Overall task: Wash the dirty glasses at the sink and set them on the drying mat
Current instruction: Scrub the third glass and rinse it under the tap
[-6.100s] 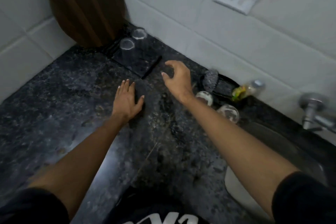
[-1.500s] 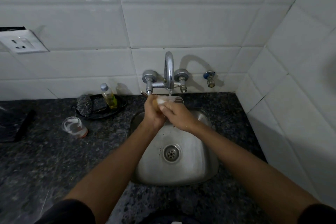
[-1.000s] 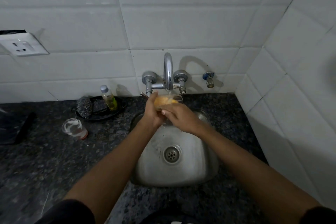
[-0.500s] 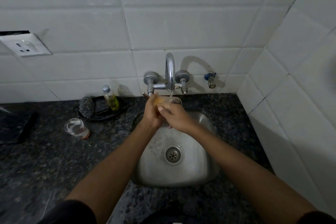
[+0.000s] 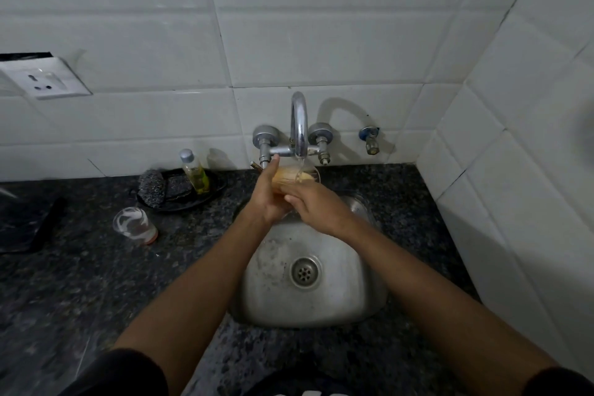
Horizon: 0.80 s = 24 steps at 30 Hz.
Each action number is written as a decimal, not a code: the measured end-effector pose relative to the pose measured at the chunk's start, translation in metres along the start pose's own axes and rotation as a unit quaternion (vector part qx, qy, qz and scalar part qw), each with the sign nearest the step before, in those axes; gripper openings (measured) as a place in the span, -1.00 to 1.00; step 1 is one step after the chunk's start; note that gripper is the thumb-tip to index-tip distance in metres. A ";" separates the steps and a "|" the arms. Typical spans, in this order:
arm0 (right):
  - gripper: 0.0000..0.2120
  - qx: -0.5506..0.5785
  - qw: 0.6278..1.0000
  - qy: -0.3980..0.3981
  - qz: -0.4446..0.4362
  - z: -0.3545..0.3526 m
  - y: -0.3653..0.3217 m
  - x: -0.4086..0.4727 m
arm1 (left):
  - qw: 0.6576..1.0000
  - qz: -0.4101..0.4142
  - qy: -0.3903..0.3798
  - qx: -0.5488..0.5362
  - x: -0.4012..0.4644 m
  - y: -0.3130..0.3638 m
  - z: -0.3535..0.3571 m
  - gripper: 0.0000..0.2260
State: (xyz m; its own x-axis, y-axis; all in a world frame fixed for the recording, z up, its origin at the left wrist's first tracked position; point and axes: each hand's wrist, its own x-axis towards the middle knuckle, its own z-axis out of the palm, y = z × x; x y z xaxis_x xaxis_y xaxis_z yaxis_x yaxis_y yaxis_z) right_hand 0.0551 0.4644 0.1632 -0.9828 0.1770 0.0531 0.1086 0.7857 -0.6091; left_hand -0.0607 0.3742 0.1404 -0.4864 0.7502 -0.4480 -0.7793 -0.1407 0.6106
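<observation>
Over the steel sink [image 5: 340, 305] my left hand [image 5: 268, 199] grips a clear glass [image 5: 297, 175] tilted under the tap [image 5: 299, 125]. Water runs from the spout into the glass. My right hand [image 5: 316, 207] holds the same glass from the right side, fingers wrapped across its lower part. A second glass [image 5: 135, 225], streaked white inside, stands on the dark counter left of the sink. The edge of the dark drying mat [image 5: 22, 225] shows at the far left.
A black dish [image 5: 180, 201] behind the second glass carries scrub pads and a small bottle of yellow liquid [image 5: 194, 172]. White tiled walls close in behind and on the right. A wall socket [image 5: 43, 80] sits upper left. The granite counter [image 5: 80, 283] surrounds the sink.
Both hands have stayed at the tap with the glass, turning and tilting it slightly under the stream. Six seconds ago they were over the counter near the mat.
</observation>
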 end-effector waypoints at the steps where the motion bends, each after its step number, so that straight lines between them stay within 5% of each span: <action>1: -0.56 0.036 0.999 -0.002 0.012 0.001 0.001 -0.001 | 1.000 0.005 0.009 0.004 0.002 0.000 -0.001 -0.54; 5: -0.64 0.296 0.938 -0.008 0.178 -0.004 -0.014 0.005 | 0.999 0.017 0.045 0.010 0.002 -0.007 0.002 -0.61; 8: -0.69 0.163 0.982 0.036 0.087 -0.008 -0.011 0.003 | 1.000 0.009 0.016 -0.020 0.002 -0.007 0.002 -0.57; 11: -0.68 0.002 1.000 -0.010 0.005 -0.009 0.005 -0.007 | 1.000 0.025 0.001 -0.015 0.007 0.000 0.003 -0.46; 13: -0.68 0.129 0.990 -0.019 0.053 -0.008 0.002 -0.008 | 0.998 0.049 0.019 -0.021 0.009 -0.001 0.003 -0.60; 16: -0.62 0.341 0.920 0.010 0.192 -0.008 -0.013 0.003 | 0.999 0.039 0.025 -0.029 0.008 -0.009 0.005 -0.58; 21: -0.63 0.060 0.997 0.010 0.041 -0.006 0.002 -0.002 | 1.000 0.011 -0.011 -0.024 0.007 0.000 0.003 -0.50; 24: -0.67 0.266 0.954 0.009 0.134 -0.008 -0.003 0.000 | 0.998 0.044 0.016 -0.036 0.015 0.000 -0.004 -0.65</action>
State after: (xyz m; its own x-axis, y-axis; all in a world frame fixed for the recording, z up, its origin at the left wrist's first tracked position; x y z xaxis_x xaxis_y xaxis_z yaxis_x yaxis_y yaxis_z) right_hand 0.0560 0.4666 0.1710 -0.9271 0.3436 -0.1498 0.2591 0.2985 -0.9185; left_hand -0.0696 0.3827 0.1317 -0.5660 0.7119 -0.4157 -0.7586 -0.2523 0.6007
